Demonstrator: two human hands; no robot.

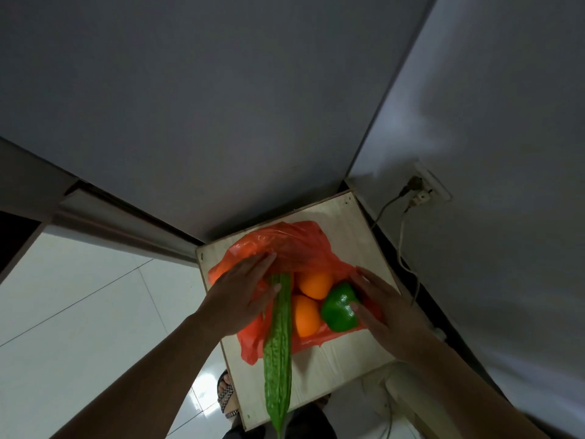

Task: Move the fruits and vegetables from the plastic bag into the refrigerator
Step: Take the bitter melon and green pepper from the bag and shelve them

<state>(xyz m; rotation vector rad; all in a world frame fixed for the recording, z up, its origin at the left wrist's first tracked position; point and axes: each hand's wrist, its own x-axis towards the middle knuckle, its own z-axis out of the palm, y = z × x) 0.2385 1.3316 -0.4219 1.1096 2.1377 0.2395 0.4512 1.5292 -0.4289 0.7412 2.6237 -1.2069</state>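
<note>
I find nothing to read here: the red plastic bag [294, 245] in front of me shows no print or logo (only creased, glossy film), and the wall socket [422, 190] is too small and blurred for any marking.

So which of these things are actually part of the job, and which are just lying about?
Part of the job: red plastic bag, bitter gourd, far orange, near orange, green pepper.
Just lying about: wooden table under the bag, wall socket, sandalled foot.
</note>
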